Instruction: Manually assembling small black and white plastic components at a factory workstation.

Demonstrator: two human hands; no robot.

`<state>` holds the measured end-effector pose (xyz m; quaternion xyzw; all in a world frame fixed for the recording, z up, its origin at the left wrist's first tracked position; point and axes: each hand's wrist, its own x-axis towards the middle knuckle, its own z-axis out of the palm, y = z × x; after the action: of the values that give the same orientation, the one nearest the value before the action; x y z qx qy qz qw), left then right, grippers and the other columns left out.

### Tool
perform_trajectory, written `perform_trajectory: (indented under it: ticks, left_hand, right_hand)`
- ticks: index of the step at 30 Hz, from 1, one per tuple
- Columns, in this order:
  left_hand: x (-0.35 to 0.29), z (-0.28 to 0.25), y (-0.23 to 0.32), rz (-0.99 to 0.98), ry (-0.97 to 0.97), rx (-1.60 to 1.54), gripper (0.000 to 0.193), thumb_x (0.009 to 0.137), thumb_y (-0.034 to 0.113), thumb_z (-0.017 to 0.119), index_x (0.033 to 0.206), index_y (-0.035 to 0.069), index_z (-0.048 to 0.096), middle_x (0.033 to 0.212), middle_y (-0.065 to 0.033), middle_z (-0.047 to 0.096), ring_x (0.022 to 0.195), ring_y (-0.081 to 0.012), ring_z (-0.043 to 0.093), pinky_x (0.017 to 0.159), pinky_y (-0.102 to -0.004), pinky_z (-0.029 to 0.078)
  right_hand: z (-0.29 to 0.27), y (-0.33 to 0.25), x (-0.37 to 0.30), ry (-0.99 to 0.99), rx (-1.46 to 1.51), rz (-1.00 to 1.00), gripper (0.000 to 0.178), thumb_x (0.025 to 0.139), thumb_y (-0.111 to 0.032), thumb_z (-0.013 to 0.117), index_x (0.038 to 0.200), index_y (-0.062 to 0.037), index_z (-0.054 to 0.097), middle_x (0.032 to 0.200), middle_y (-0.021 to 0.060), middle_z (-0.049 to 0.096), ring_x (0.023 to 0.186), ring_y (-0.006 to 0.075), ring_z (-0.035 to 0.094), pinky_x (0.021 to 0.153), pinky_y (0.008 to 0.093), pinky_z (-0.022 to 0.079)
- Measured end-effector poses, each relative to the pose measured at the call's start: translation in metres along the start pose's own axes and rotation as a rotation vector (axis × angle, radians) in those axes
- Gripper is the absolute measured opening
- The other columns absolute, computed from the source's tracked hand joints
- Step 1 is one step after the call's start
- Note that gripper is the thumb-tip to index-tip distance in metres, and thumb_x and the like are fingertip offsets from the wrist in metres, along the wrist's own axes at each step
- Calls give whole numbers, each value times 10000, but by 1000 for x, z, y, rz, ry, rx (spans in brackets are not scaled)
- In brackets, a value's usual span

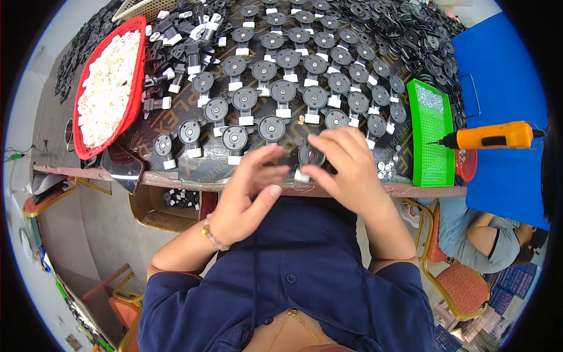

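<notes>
Near the table's front edge my right hand (349,167) has its thumb and forefinger at the right rim of a black wheel-shaped part (308,155) with a white end piece (301,175). My left hand (249,193) hovers just to the left of this part, fingers apart and slightly blurred, with nothing visible in it. Beyond both hands, several like assemblies lie in slanting rows, each a black disc (271,128) on a short stem with a white tip. By my right hand, small shiny metal pieces (385,168) lie loose.
A red basket (142,70) of white pieces stands left, beside heaped black stems (193,56). Black discs (425,47) pile up at the far right. An orange electric screwdriver (495,136) overhangs a green tray (433,152) of screws. Another person (498,237) sits at right.
</notes>
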<state>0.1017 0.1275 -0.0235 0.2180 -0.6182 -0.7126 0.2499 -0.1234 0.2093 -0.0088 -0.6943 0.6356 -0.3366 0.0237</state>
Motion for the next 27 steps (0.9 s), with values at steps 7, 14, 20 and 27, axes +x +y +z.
perform_trajectory:
  ticks: [7,14,20,27]
  left_hand:
    - [-6,-38,2,332,244,636,320,932,43,619,1249,-2,626,1260,-175,613,1103,-298,622,963,-384,488]
    - [5,-32,6,421,223,792,312,856,18,673,1168,31,680,1237,-163,615,1089,-315,603,949,-401,472]
    - [30,-21,14,476,174,892,333,812,47,719,1145,45,695,1277,-163,590,1140,-340,572,975,-425,457]
    - [58,2,20,608,110,953,400,764,79,766,1156,87,690,1292,-141,586,1157,-354,559,980,-463,435]
  right_hand:
    - [17,14,22,-102,-226,-8,510,741,-294,832,1167,-57,683,1087,61,644,1100,289,544,981,441,393]
    - [0,13,22,-73,-176,14,490,749,-291,837,1163,-73,693,1127,60,650,1080,288,551,960,427,407]
    - [-55,14,3,218,-175,39,319,762,-117,820,1052,-35,716,1049,110,673,980,307,610,866,396,478]
    - [-76,34,4,332,-399,183,227,817,-86,756,1032,-30,708,1061,109,684,1032,299,612,922,402,457]
